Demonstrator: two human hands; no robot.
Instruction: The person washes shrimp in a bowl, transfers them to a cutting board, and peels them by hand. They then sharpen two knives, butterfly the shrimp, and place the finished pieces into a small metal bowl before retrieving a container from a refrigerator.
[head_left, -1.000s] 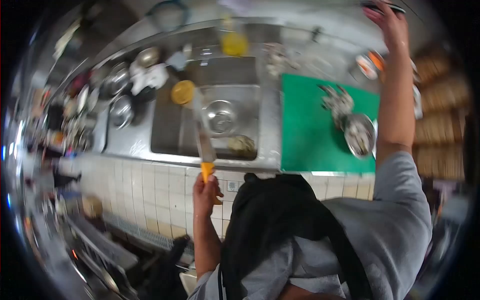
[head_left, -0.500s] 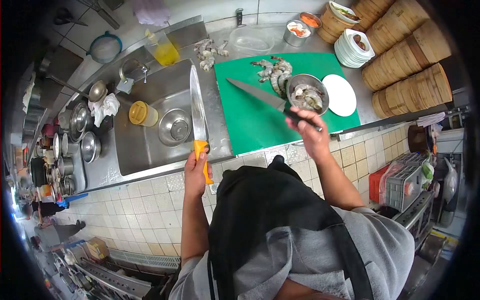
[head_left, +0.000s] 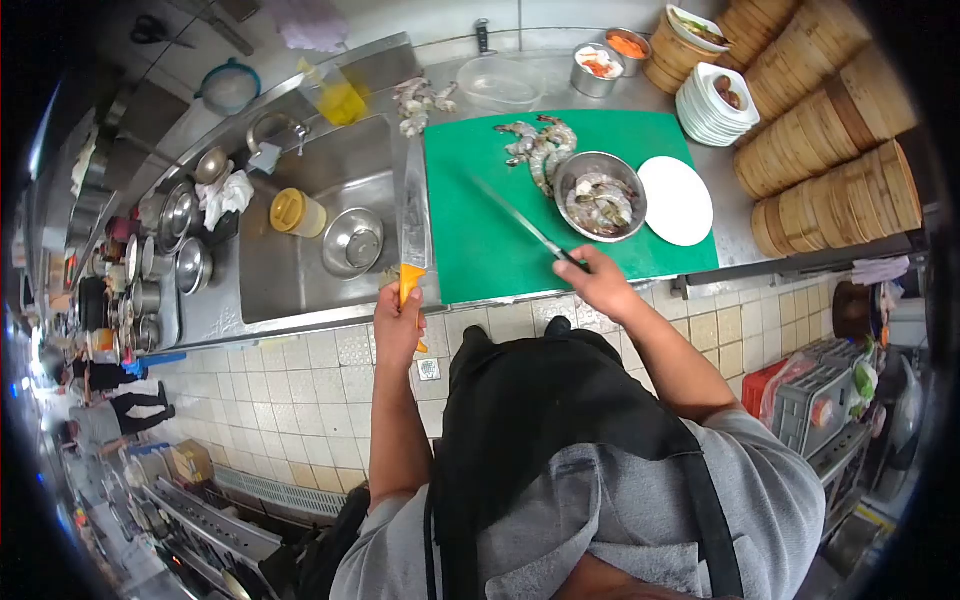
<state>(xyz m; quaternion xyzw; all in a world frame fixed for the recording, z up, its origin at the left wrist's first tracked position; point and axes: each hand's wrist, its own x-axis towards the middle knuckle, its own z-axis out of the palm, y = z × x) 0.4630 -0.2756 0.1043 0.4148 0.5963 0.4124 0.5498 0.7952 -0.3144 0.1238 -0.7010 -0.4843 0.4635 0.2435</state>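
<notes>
My left hand [head_left: 400, 312] is closed around the yellow handle of a knife [head_left: 414, 215], its broad blade pointing away from me beside the sink's right edge. In my right hand [head_left: 600, 283] is a black-handled knife [head_left: 525, 224]; its blade slants to the far left above the green cutting board [head_left: 480, 265]. Several raw shrimp [head_left: 549, 152] lie on the board's far part. Nearer stands a metal bowl [head_left: 634, 222] with more shrimp [head_left: 600, 205] in it, just beyond my right hand. A white plate [head_left: 677, 200] sits against the bowl's right side.
Left of the board is a steel sink [head_left: 262, 285] holding a yellow-lidded container [head_left: 298, 212] and a metal bowl [head_left: 353, 240]. More shrimp [head_left: 420, 103] lie behind the sink's corner. Bamboo steamers [head_left: 835, 205] and stacked white dishes [head_left: 715, 108] stand at right. A person [head_left: 115, 420] is far left.
The yellow-handled knife has turned and moved slightly right and nearer the board. My right hand has lowered toward me and left, bringing the black-handled knife's blade lower over the board.
</notes>
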